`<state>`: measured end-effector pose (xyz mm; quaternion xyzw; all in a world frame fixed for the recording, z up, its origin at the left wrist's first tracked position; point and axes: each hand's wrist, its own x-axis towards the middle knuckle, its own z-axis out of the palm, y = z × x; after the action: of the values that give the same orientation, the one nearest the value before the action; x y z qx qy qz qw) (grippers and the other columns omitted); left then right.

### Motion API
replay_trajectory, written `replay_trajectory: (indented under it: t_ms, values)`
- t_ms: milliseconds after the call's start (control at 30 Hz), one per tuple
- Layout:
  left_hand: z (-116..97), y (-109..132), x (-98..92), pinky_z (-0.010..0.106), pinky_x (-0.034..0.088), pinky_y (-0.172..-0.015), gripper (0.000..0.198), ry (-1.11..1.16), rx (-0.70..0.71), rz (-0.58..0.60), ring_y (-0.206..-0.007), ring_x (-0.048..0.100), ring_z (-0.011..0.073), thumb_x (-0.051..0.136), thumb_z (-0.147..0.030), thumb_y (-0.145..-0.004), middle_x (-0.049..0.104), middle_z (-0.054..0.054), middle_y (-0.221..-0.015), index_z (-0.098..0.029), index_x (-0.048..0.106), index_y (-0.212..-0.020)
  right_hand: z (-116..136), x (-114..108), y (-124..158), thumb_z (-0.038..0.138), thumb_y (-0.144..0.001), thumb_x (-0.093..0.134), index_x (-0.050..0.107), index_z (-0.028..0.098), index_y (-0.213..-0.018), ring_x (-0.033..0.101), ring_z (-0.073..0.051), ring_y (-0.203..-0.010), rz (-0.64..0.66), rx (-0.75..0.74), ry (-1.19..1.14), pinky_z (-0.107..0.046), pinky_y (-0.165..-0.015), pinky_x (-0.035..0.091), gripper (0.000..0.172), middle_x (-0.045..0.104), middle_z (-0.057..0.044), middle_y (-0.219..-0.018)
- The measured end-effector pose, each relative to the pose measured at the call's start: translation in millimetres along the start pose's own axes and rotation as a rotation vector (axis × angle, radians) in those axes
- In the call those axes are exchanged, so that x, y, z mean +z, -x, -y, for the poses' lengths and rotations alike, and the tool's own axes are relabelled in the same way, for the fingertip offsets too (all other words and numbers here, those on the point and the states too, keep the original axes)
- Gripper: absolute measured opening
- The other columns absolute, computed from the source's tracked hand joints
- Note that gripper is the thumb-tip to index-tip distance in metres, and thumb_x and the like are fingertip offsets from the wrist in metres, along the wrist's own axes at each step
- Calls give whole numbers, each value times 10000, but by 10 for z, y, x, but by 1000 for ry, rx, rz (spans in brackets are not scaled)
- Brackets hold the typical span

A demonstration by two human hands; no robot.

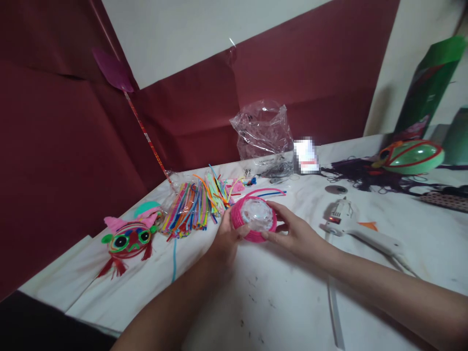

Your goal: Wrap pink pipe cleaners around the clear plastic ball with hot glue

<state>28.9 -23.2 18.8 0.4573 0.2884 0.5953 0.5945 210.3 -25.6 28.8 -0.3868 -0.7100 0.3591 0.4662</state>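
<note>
Between my two hands is a round clear plastic piece wrapped in coils of pink pipe cleaner (255,235), held above the table. My left hand (228,239) is closed round its left side, with the thumb on the near rim. My right hand (294,229) grips the right side, thumb below and fingers above. A loose pink pipe cleaner end sticks out past the coils toward the back right. Just behind lie bundles of coloured pipe cleaners (190,207), some in clear wrapping.
A glue gun (345,219) lies to the right, its cord trailing off. A decorated animal face (129,239) sits at left. A clear plastic bag (263,131) stands at the back. A green balloon-like craft (417,157) rests at far right on dark yarn (354,173).
</note>
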Motion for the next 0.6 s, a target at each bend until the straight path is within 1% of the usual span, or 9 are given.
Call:
replay_trajectory:
  t_ms: [133,233,333,433,533,600]
  values:
    - [23,-26,-40,454,430,-1046,845,-24,13,35,-1265,531,355,863,-280,-567,607,146,-1315,-200,464,-1307,7,-19,-5,425,-738,663,450,155,-1332,643,-287,-1068,-6,-12,12,-450,-878,566,686,637,-161,-1263]
    - [30,-31,-47,448,446,-1032,866,-43,26,76,-1256,539,354,870,-299,-567,604,148,-1317,-199,457,-1321,-8,-24,-7,415,-740,677,464,179,-1325,645,-278,-1058,-17,-26,21,-435,-866,568,666,648,-141,-1237]
    - [26,-19,-37,452,467,-1003,953,-65,11,54,-1218,567,361,890,-257,-516,622,144,-1289,-208,431,-1349,-25,-15,-1,395,-742,686,469,204,-1328,653,-268,-1033,-18,-36,24,-428,-848,576,653,656,-123,-1219]
    - [8,0,-3,457,476,-988,977,-75,-6,8,-1182,590,360,888,-220,-501,638,143,-1263,-207,426,-1363,-28,-7,7,403,-756,679,460,194,-1343,650,-275,-1046,-1,-25,10,-437,-858,571,660,653,-132,-1229]
    - [-18,17,45,463,473,-996,937,-45,-12,4,-1180,592,354,874,-252,-542,648,143,-1251,-206,437,-1369,-40,-11,0,439,-756,698,429,175,-1380,641,-290,-1083,44,19,-42,-455,-902,550,729,630,-153,-1284]
    - [-32,24,67,469,467,-1006,901,-27,-22,15,-1192,586,353,868,-322,-575,648,150,-1251,-200,454,-1366,-66,-20,-17,462,-747,724,400,169,-1412,625,-300,-1129,71,61,-113,-466,-947,525,796,599,-165,-1335]
